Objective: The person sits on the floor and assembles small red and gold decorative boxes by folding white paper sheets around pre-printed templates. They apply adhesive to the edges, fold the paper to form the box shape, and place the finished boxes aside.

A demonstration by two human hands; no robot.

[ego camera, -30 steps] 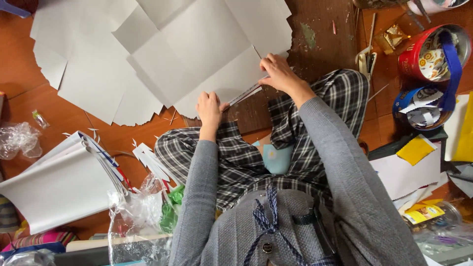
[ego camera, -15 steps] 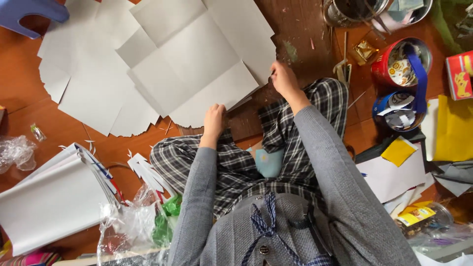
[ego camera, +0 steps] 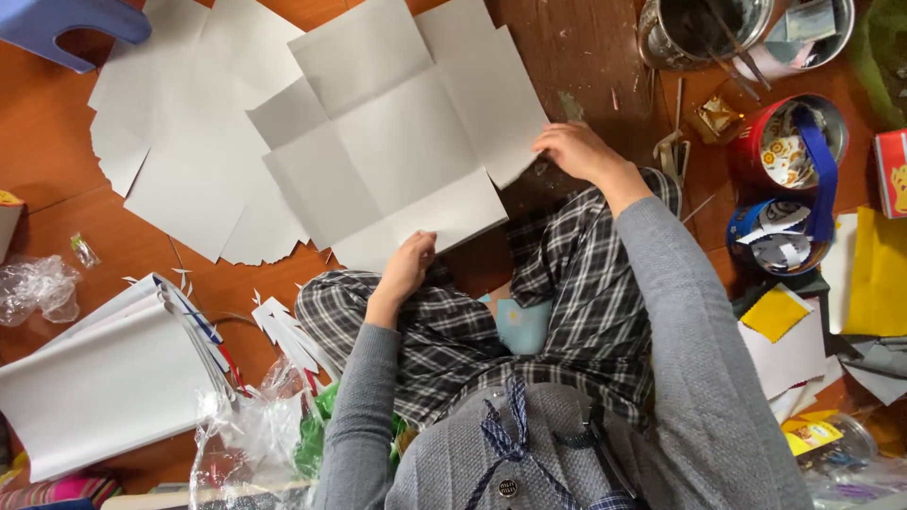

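Fingers of the left hand (ego camera: 408, 267) pinch the near edge of a creased grey card sheet (ego camera: 402, 151), thumb on top and the rest tucked beneath, so that hand is closed on the sheet. At the sheet's right corner the right hand (ego camera: 574, 151) curls over the edge, gripping it as well, though whether its fingertips meet under the card is hidden. The sheet lies flat on the reddish wooden floor (ego camera: 47, 170), just beyond the person's crossed legs in checked trousers (ego camera: 567, 283), and overlaps a larger pile of pale cut card (ego camera: 179, 161) to its left.

Fold lines divide the sheet into squares, and notches are cut from its corners. It looks light and fairly stiff, likely to bend along those creases rather than flop; edges and corners give the surest hold, and two hands apart keep it from buckling.

Further out, a red tin (ego camera: 794, 137) and a blue tin (ego camera: 779, 236) holding paper scraps stand to the right, with yellow paper (ego camera: 874, 274) beside them. A roll of white paper (ego camera: 104, 378) and crumpled plastic bags (ego camera: 246, 434) lie to the left.
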